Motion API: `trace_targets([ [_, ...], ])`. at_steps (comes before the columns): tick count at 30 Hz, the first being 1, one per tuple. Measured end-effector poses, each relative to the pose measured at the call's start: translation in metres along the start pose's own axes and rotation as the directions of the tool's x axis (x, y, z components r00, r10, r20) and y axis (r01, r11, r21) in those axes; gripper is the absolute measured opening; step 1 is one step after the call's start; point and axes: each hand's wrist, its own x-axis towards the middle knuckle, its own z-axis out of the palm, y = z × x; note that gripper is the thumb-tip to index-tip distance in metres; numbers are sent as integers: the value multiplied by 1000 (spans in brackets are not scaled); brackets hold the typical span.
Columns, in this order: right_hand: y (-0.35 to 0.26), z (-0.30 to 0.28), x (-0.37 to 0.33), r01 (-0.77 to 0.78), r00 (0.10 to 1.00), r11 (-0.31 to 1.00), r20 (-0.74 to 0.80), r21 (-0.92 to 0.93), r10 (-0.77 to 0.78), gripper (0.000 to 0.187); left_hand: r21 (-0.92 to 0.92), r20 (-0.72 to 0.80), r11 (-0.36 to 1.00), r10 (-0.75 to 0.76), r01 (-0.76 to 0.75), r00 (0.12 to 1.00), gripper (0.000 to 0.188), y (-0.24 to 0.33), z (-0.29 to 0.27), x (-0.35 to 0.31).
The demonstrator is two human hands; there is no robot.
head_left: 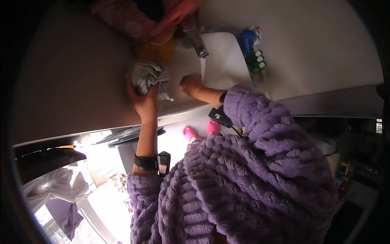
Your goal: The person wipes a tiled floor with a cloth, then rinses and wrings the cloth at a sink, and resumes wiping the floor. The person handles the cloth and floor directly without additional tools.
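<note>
My left hand [142, 99] is closed around a bunched, wet-looking whitish-grey cloth [147, 77] at the left side of the sink [227, 46]. One end of the cloth hangs down toward the sink's front edge. Inside the basin, my right hand [191, 85] is apart from the cloth, close to the left of a stream of running water [202, 69]. Its fingers look curled but are smeared by motion, and I cannot make out anything in them. The water falls from a metal faucet [196, 42] at the back of the sink.
A mustard-yellow cloth [153, 52] lies behind the grey one, with reddish-pink fabric [158, 31] heaped beyond it. Right of the basin stand several green bottles with white caps [258, 61] and a blue item [246, 40]. The countertop [308, 61] stretches along both sides.
</note>
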Motion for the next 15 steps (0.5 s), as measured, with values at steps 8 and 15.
trace_targets([
  [8,-6,40,14,703,708,697,232,-141,-667,36,-59,4,997,-51,51,999,79,12,5,18],
  [15,20,-30,-10,-481,839,-47,475,876,268,30,-172,59,958,-223,230,973,78,-6,8,10],
])
